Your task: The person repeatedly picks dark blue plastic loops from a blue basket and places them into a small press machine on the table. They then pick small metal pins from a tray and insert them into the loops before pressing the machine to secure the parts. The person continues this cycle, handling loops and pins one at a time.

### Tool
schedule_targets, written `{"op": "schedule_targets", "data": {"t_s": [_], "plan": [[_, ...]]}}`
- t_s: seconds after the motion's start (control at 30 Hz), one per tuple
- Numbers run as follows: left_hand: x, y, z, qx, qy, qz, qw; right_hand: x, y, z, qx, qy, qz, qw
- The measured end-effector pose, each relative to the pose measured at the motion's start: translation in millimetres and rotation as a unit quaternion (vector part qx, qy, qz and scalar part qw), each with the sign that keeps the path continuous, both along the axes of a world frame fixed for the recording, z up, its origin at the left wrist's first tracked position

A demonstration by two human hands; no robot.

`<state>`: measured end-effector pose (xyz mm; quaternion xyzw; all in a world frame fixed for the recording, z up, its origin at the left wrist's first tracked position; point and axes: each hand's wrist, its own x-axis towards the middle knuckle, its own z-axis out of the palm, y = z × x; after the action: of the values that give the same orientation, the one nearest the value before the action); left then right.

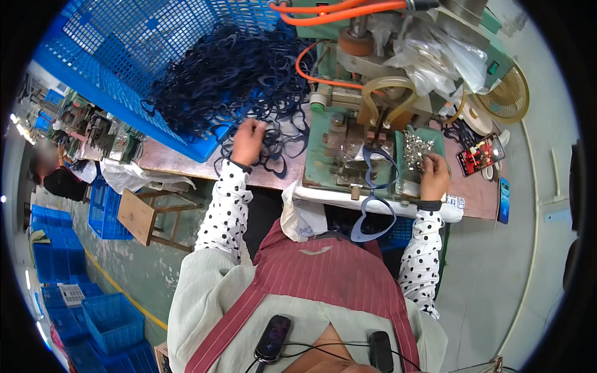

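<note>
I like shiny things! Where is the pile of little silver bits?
In the head view, the pile of little silver bits lies on the right side of the green machine, just above the right hand, left of the phone.

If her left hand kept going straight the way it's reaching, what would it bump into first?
The left hand points up and away, into the tangled heap of dark blue heart-shaped plastic frames spilling from the tipped blue plastic mesh crate. It already seems to touch the loose frames at the heap's edge, so those come first, though depth is unclear.
</note>
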<state>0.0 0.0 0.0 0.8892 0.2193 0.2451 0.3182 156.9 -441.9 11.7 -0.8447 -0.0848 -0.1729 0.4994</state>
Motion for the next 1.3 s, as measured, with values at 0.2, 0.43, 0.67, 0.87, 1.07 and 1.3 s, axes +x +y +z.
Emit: {"op": "schedule_targets", "data": {"t_s": [0.2,0.43,0.67,0.87,1.07,1.3], "plan": [[8,-36,41,-0.103,-0.097,0.001,0.990,-38,45,71,0.090,-0.001,0.115,0.989],[10,-82,76,-0.106,-0.160,0.054,0.980,-73,71,113,0.146,0.088,0.232,0.958],[-1,-126,95,0.029,-0.294,-0.083,0.952,-67,91,117,0.160,0.108,0.208,0.959],[-7,-160,119,0.212,-0.358,-0.329,0.848,-69,100,117,0.195,0.107,0.200,0.954],[3,-163,154,0.011,-0.351,-0.243,0.904,-70,96,116,0.187,0.124,0.218,0.950],[9,-160,167,-0.256,-0.322,-0.225,0.883,-71,102,116,0.260,0.129,0.219,0.932]]}}
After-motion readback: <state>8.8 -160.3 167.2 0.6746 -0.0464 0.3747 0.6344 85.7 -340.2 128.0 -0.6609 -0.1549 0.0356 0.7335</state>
